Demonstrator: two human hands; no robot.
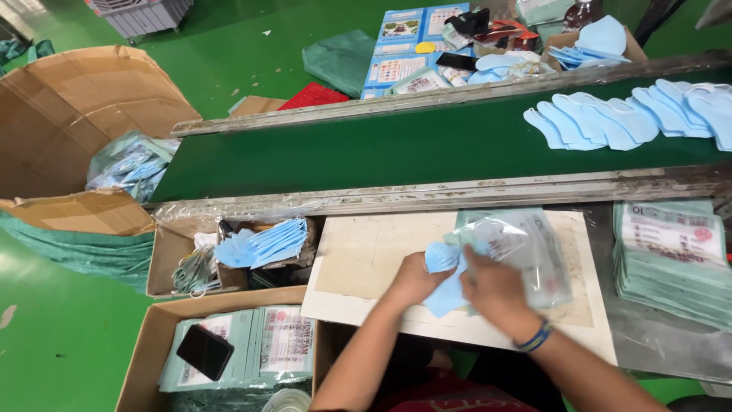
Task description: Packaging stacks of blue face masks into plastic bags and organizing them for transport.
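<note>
My left hand (pixel 415 279) and my right hand (pixel 496 288) meet over a pale work board (pixel 358 259). Both grip a bundle of light blue face masks (pixel 444 263). The masks sit at the mouth of a clear plastic packet (pixel 530 248) that lies under and beyond my right hand. A blue band circles my right wrist. Which hand also pinches the packet I cannot tell.
A green conveyor belt (pixel 381 149) carries a row of blue masks (pixel 633 114) at the right. A stack of printed packets (pixel 671 252) lies right of the board. Left are a small box with loose masks (pixel 263 243), a carton of filled packets (pixel 259 343) with a black phone (pixel 204 351), and a big open carton (pixel 69 114).
</note>
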